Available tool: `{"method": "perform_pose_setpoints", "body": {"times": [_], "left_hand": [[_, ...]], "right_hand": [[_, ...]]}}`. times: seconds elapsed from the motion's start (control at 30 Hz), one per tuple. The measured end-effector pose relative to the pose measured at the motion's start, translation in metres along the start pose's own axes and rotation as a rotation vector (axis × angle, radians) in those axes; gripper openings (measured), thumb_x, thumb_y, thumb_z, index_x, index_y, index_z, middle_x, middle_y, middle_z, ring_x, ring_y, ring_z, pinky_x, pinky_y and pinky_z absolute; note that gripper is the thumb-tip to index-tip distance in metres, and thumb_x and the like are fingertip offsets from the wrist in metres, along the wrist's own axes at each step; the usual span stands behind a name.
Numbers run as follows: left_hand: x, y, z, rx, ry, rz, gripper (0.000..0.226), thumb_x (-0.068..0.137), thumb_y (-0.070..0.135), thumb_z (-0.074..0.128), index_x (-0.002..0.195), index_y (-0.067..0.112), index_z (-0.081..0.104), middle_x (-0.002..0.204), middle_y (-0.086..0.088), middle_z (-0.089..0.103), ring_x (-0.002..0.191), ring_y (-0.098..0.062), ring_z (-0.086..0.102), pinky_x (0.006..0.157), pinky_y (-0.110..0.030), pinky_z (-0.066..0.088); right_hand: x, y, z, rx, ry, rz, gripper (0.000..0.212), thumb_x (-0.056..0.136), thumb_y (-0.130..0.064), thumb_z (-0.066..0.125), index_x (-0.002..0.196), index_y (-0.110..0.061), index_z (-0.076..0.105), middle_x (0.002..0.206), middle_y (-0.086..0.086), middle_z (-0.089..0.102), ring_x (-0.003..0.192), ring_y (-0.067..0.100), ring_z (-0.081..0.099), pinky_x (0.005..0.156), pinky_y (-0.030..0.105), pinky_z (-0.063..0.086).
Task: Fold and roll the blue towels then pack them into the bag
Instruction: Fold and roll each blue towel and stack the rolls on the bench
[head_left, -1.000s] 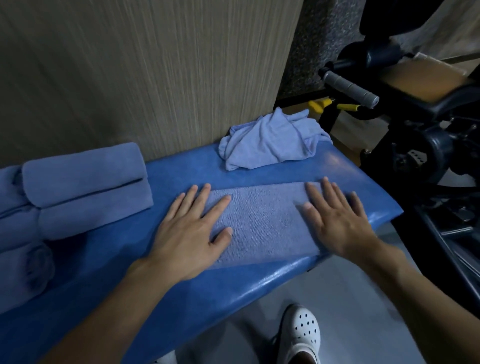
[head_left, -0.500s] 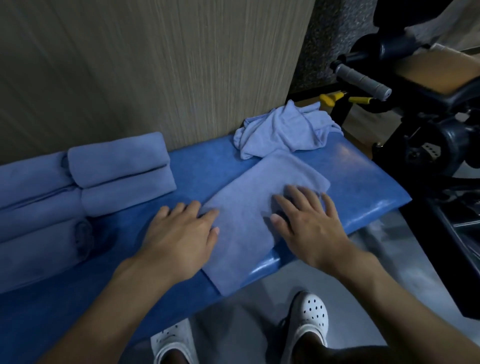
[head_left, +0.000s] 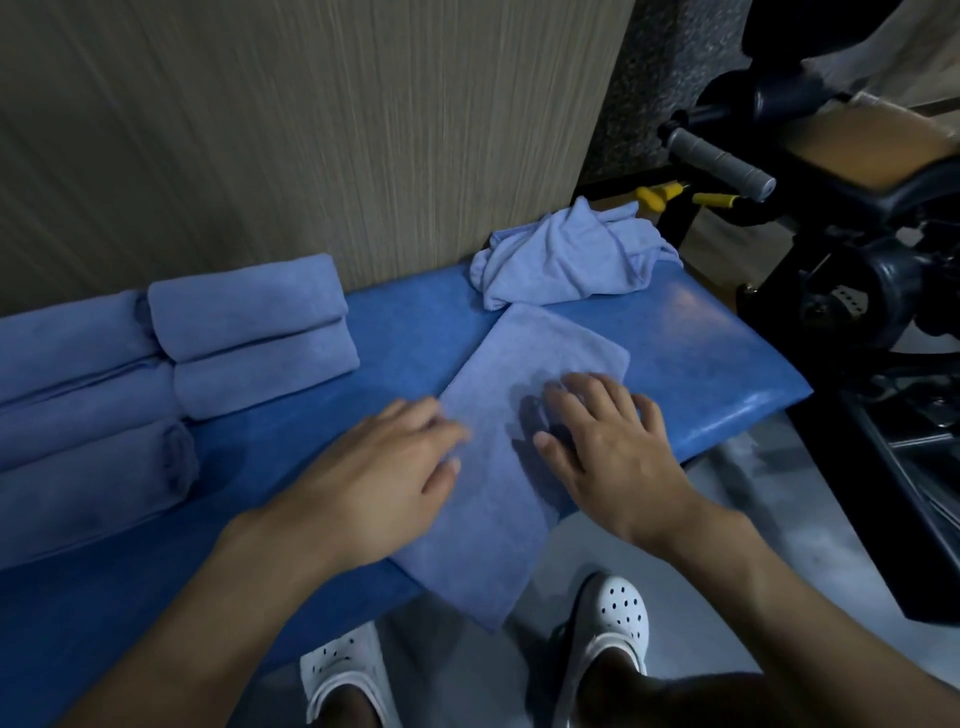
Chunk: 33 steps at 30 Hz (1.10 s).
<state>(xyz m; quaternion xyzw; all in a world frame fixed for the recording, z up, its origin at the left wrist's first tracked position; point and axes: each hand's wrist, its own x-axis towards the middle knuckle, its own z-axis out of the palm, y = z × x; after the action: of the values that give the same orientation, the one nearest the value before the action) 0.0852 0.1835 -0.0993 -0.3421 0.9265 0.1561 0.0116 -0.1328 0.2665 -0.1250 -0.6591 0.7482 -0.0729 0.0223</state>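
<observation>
A folded blue towel (head_left: 519, 374) lies as a long strip across the blue padded bench (head_left: 717, 374), its near end hanging over the front edge. My left hand (head_left: 384, 478) rests palm down on the strip's left edge. My right hand (head_left: 602, 441) presses flat on its right half, fingers spread. A crumpled blue towel (head_left: 566, 260) sits at the bench's back, by the wall. Several rolled blue towels (head_left: 249, 332) are stacked at the left. No bag is in view.
A wood-grain wall (head_left: 311, 130) backs the bench. Black gym equipment with a grey handle (head_left: 717, 161) stands close on the right. My feet in white perforated clogs (head_left: 618, 618) stand on the grey floor under the bench edge.
The towel strip has been turned from lying along the bench to pointing away from me, its near end now over the edge. Both hands moved closer together on it.
</observation>
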Motion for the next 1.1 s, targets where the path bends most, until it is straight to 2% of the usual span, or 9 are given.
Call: {"method": "perform_pose_setpoints", "body": {"times": [0.17,0.3,0.4,0.53,0.67,0.77,0.87,0.97,1.1], "left_hand": [[0.017,-0.001,0.017,-0.018,-0.008,-0.047,0.04,0.102,0.028,0.039,0.14,0.014,0.046,0.154,-0.003,0.026,0.135,-0.022,0.032,0.114,-0.032,0.028],[0.01,0.011,0.012,-0.003,-0.145,-0.038,0.042,0.099,0.042,0.03,0.112,0.014,0.059,0.129,0.002,0.041,0.114,-0.016,0.047,0.101,-0.032,0.036],[0.008,0.021,0.008,-0.015,-0.139,-0.004,0.03,0.101,0.039,0.037,0.094,0.021,0.06,0.108,0.01,0.043,0.096,-0.01,0.051,0.089,-0.035,0.044],[0.034,0.016,0.012,0.061,0.151,-0.009,0.043,0.093,0.048,0.029,0.102,0.022,0.061,0.107,0.007,0.044,0.101,-0.017,0.049,0.087,-0.039,0.044],[0.067,0.005,0.02,-0.057,0.258,-0.278,0.05,0.095,0.047,0.049,0.13,0.012,0.051,0.122,-0.004,0.048,0.113,-0.026,0.047,0.096,-0.042,0.042],[0.085,-0.003,0.025,-0.126,0.27,-0.372,0.043,0.093,0.05,0.054,0.108,0.011,0.058,0.112,-0.005,0.047,0.109,-0.026,0.046,0.096,-0.04,0.042],[0.098,-0.008,0.026,-0.262,0.307,-0.442,0.039,0.088,0.049,0.062,0.089,0.01,0.06,0.104,-0.004,0.047,0.1,-0.024,0.051,0.09,-0.041,0.046],[0.107,-0.014,0.024,-0.406,0.357,-0.502,0.039,0.086,0.044,0.069,0.096,0.006,0.064,0.106,-0.007,0.053,0.096,-0.022,0.057,0.087,-0.042,0.05],[0.114,-0.018,0.021,-0.471,0.383,-0.514,0.032,0.084,0.036,0.073,0.087,0.004,0.069,0.093,-0.008,0.068,0.09,-0.021,0.063,0.079,-0.044,0.054]], "right_hand": [[0.002,0.014,0.012,0.018,-0.137,-0.06,0.073,0.084,-0.065,0.007,0.145,-0.033,0.033,0.158,-0.011,0.02,0.148,0.012,0.008,0.119,0.042,0.011],[0.006,0.026,0.005,0.131,-0.114,-0.072,0.064,0.085,-0.063,0.015,0.132,-0.033,0.044,0.149,-0.016,0.031,0.145,0.004,0.016,0.118,0.046,0.018],[0.015,0.031,0.008,0.13,-0.009,-0.043,0.063,0.087,-0.061,0.022,0.134,-0.027,0.046,0.149,-0.006,0.035,0.144,0.013,0.022,0.116,0.046,0.022],[0.025,0.036,0.013,0.08,-0.116,-0.064,0.082,0.081,-0.067,0.01,0.149,-0.026,0.031,0.161,-0.004,0.017,0.15,0.014,0.008,0.119,0.036,0.007],[0.035,0.041,0.011,0.176,-0.141,-0.103,0.065,0.09,-0.062,0.033,0.147,-0.031,0.033,0.16,-0.01,0.018,0.148,0.006,0.007,0.121,0.036,0.005],[0.047,0.041,0.011,0.213,0.051,0.066,0.061,0.088,-0.059,0.045,0.14,-0.026,0.042,0.147,-0.005,0.039,0.135,0.017,0.032,0.108,0.043,0.027],[0.067,0.045,0.008,0.299,0.07,0.379,0.064,0.09,-0.051,0.056,0.141,-0.016,0.04,0.134,0.002,0.052,0.129,0.025,0.041,0.103,0.046,0.026],[0.082,0.048,0.008,0.347,0.003,0.432,0.062,0.088,-0.049,0.061,0.134,-0.012,0.045,0.125,0.001,0.058,0.124,0.023,0.048,0.097,0.042,0.025],[0.092,0.045,0.001,0.365,-0.061,0.455,0.033,0.083,-0.038,0.067,0.104,-0.015,0.056,0.081,-0.004,0.058,0.087,0.021,0.053,0.079,0.035,0.022]]}}
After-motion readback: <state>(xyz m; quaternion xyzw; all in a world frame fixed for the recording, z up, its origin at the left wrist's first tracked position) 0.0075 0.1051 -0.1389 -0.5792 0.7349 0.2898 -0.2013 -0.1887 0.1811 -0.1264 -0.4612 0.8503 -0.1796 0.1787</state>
